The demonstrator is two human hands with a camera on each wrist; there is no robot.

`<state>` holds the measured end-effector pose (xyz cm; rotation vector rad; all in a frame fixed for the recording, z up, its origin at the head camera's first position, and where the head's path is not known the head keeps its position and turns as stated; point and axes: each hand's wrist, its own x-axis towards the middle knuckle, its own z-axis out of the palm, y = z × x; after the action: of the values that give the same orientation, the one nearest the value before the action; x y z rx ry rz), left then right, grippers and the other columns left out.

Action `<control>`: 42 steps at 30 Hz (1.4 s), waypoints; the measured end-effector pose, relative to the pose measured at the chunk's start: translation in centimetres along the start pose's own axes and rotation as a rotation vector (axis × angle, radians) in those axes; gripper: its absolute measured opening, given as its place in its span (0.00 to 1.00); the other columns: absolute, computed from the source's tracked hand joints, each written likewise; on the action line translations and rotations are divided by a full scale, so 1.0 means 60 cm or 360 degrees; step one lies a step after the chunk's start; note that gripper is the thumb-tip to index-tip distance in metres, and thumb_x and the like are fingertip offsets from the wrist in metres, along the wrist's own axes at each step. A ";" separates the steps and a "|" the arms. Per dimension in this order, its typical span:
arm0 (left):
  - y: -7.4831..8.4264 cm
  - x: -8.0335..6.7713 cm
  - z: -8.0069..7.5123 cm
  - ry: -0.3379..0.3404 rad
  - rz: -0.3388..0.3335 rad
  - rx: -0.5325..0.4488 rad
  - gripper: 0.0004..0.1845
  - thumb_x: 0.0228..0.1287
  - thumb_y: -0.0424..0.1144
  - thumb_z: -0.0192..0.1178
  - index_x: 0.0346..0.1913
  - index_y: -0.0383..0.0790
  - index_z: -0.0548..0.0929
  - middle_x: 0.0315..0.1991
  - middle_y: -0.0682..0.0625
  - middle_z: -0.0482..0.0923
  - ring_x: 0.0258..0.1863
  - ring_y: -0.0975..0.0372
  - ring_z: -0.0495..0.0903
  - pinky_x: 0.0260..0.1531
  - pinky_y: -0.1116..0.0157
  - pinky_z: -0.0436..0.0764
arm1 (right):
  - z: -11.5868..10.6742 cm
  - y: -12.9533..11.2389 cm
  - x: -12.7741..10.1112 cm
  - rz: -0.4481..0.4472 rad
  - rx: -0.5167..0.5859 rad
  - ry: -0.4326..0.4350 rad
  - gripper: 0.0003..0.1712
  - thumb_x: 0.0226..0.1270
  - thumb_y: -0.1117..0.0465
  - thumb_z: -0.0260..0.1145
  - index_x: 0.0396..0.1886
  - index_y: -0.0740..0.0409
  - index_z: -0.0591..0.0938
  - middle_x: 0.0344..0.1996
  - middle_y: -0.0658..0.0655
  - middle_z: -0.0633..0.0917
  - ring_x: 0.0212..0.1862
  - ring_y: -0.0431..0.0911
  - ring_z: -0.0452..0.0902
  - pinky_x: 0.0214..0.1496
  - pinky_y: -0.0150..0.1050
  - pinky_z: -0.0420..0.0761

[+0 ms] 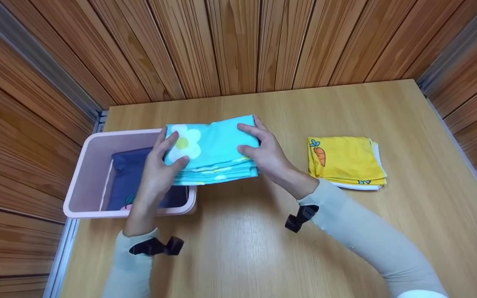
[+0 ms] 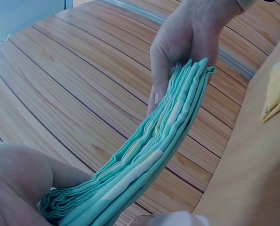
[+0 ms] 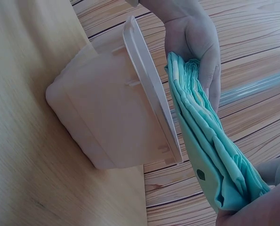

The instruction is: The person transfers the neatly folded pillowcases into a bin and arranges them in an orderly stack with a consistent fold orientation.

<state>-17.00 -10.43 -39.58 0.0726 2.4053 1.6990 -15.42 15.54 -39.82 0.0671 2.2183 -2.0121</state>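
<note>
While your left hand (image 1: 157, 169) and right hand (image 1: 271, 154) grip folded blue cloth (image 1: 222, 142) above right end of pink bin (image 1: 93, 176), dark cloth (image 1: 127, 174) inside looks done; blue cloth, yellow cloth (image 1: 344, 160) on table (image 1: 238, 252) at right, look not done.

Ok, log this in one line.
left hand: grips folded turquoise cloth; right hand: grips same cloth; pink bin: navy cloth inside; yellow cloth: folded on table

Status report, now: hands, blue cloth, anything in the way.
Left hand and right hand gripping blue cloth, opposite ends. Folded, held partly above bin. Navy cloth inside bin; no other obstruction seen.
</note>
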 end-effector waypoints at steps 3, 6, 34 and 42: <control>0.000 -0.002 -0.006 0.0005 -0.0007 0.0006 0.35 0.71 0.27 0.60 0.78 0.45 0.63 0.83 0.56 0.41 0.82 0.57 0.38 0.77 0.60 0.49 | 0.006 -0.002 0.002 -0.0009 -0.0001 -0.0003 0.32 0.73 0.71 0.62 0.75 0.57 0.70 0.83 0.51 0.43 0.82 0.47 0.32 0.81 0.41 0.43; 0.001 -0.003 -0.012 0.0012 -0.0007 0.0011 0.35 0.71 0.27 0.60 0.78 0.44 0.63 0.83 0.55 0.41 0.81 0.58 0.38 0.77 0.61 0.49 | 0.012 -0.007 0.004 -0.0021 -0.0010 -0.0009 0.32 0.73 0.71 0.62 0.75 0.58 0.70 0.83 0.51 0.43 0.82 0.47 0.33 0.81 0.41 0.43; -0.011 -0.018 -0.083 0.0030 -0.0063 0.0104 0.34 0.74 0.29 0.57 0.79 0.44 0.59 0.83 0.58 0.39 0.81 0.59 0.35 0.78 0.57 0.42 | 0.085 -0.021 0.016 -0.0040 -0.0066 -0.0039 0.31 0.73 0.71 0.62 0.74 0.58 0.72 0.83 0.50 0.44 0.82 0.48 0.36 0.80 0.39 0.50; -0.027 -0.018 -0.104 0.0010 -0.0083 0.0011 0.35 0.75 0.29 0.56 0.80 0.44 0.58 0.83 0.58 0.38 0.82 0.59 0.33 0.78 0.55 0.40 | 0.104 -0.019 0.016 -0.0036 -0.0047 -0.0047 0.31 0.73 0.71 0.62 0.74 0.58 0.71 0.83 0.49 0.43 0.82 0.48 0.37 0.79 0.38 0.52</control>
<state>-16.97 -16.92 -38.95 0.0054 2.3959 1.6712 -16.05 9.15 -39.41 0.0092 2.2402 -1.9780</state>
